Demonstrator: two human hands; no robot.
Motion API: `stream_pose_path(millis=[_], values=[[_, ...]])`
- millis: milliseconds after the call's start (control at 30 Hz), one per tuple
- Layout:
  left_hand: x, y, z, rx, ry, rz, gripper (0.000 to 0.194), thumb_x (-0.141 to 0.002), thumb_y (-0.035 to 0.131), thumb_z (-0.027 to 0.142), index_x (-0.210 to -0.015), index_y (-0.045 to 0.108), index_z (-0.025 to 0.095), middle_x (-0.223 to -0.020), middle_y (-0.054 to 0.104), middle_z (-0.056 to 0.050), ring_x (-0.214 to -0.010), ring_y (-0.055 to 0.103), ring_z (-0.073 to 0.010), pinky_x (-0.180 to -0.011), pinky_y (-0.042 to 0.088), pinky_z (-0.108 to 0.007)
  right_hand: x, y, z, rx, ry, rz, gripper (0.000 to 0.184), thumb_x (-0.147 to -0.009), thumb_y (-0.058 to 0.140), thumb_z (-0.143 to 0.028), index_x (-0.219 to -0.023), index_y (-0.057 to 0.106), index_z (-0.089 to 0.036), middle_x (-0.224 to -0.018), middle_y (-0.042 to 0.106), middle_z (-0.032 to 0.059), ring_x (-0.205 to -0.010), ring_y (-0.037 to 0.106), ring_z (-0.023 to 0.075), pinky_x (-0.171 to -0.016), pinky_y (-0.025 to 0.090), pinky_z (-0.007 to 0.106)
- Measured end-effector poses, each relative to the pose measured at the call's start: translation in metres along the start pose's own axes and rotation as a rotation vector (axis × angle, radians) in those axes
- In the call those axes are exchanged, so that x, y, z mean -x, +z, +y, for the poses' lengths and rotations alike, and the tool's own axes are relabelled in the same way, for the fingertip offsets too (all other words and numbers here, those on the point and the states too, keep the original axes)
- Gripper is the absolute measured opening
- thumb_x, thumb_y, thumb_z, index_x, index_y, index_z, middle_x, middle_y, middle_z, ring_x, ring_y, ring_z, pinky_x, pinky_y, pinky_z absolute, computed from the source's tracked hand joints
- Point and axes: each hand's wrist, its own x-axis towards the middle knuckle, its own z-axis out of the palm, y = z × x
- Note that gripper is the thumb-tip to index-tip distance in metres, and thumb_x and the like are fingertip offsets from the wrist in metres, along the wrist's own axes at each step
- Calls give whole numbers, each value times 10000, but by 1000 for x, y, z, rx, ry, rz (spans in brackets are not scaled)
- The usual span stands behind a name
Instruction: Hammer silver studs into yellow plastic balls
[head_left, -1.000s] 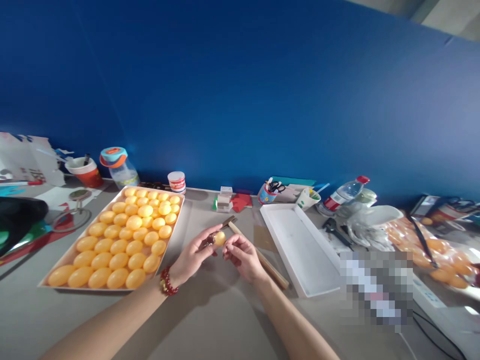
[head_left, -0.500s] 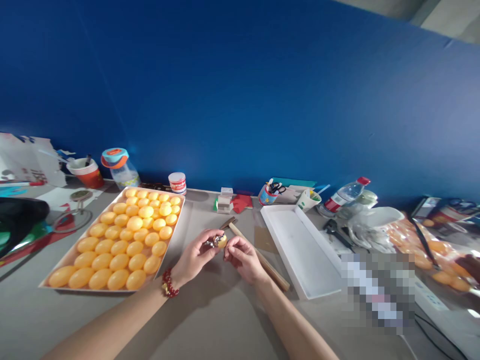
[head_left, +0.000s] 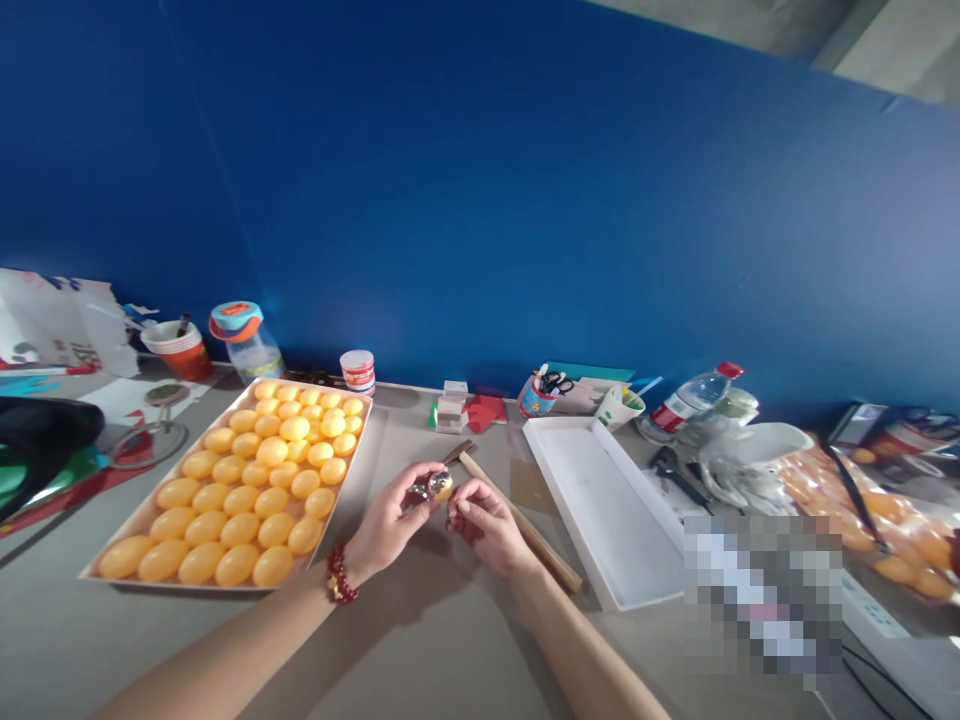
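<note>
My left hand [head_left: 398,520], with a red bead bracelet at the wrist, pinches a small shiny silver-and-yellow object [head_left: 437,487] between thumb and fingers. Its exact kind is unclear. Close by on the right, my right hand [head_left: 486,522] has its fingertips pressed together. Whatever they hold, if anything, is hidden. Both hands hover over the grey table. A hammer [head_left: 546,553] with a wooden handle lies just behind and beside my right hand. At the left, a shallow tray [head_left: 351,470] holds many orange-yellow balls [head_left: 241,503] in rows.
A long white tray [head_left: 622,520] lies to the right. Along the blue wall stand a jug [head_left: 251,345], a round tub [head_left: 358,373], small boxes [head_left: 452,405], a pen cup [head_left: 537,398] and a bottle [head_left: 694,397]. Bagged orange balls [head_left: 892,520] lie far right.
The shiny object has turned in my left fingers, so more of its silver side shows and less yellow. Both hands stay nearly in place; the view has shifted slightly.
</note>
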Motion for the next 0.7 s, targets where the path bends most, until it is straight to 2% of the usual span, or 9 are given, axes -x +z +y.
stream_pose_path(millis=[200, 400, 700], values=[[-1, 0, 0, 72, -32, -8, 369, -912, 541, 243, -1281, 536, 224, -1340, 578, -106, -1169, 604, -248, -977, 518, -386, 0, 0, -2, -25, 41, -15, 208, -748, 810, -328, -779, 655, -193, -759, 675, 4, -667, 598, 121, -678, 485, 249], [0, -1, 2, 79, -12, -51, 377, -911, 551, 230, -1288, 543, 229, -1333, 590, -104, -1204, 582, -260, -988, 511, -363, 0, -2, 0, -15, 23, -43, 169, -748, 814, -284, -789, 692, -175, -751, 695, 10, -687, 616, 114, -672, 488, 221], [1, -1, -1, 122, -4, -88, 387, -930, 533, 254, -1316, 530, 233, -1373, 570, -98, -1228, 563, -250, -1000, 502, -363, 2, 3, -2, 17, 30, -112, 134, -741, 816, -245, -788, 713, -171, -766, 710, 19, -683, 627, 119, -683, 494, 241]])
